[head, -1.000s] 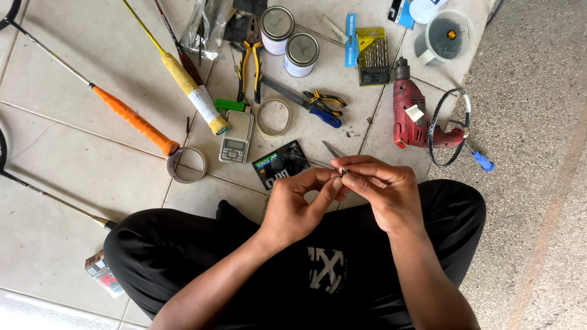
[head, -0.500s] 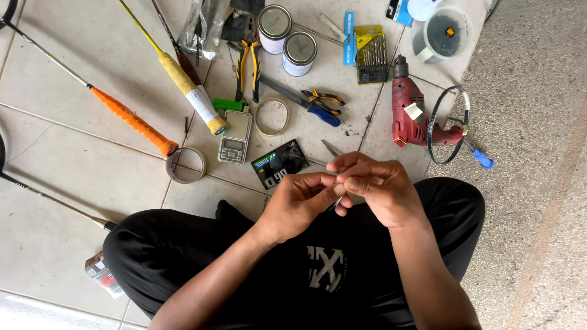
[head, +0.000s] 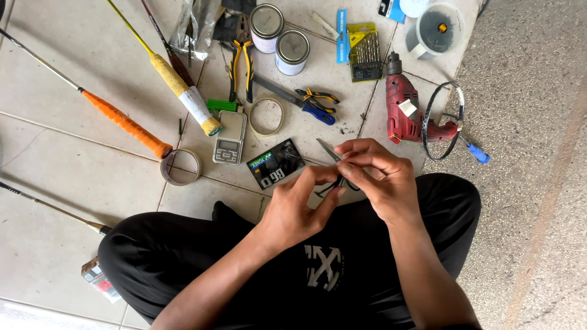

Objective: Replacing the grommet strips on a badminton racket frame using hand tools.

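Centre of the frame, above my lap, my right hand (head: 376,177) grips small scissors (head: 333,160), blades pointing up-left, seemingly to cut something fine. My left hand (head: 299,205) pinches toward them, fingertips closed on something too thin to tell. Both wrists angle inward over the tiled floor (head: 73,183).

A red drill (head: 405,110), two tins (head: 279,36), pocket scale (head: 229,138) and tape rolls (head: 180,166) lie on tiles.
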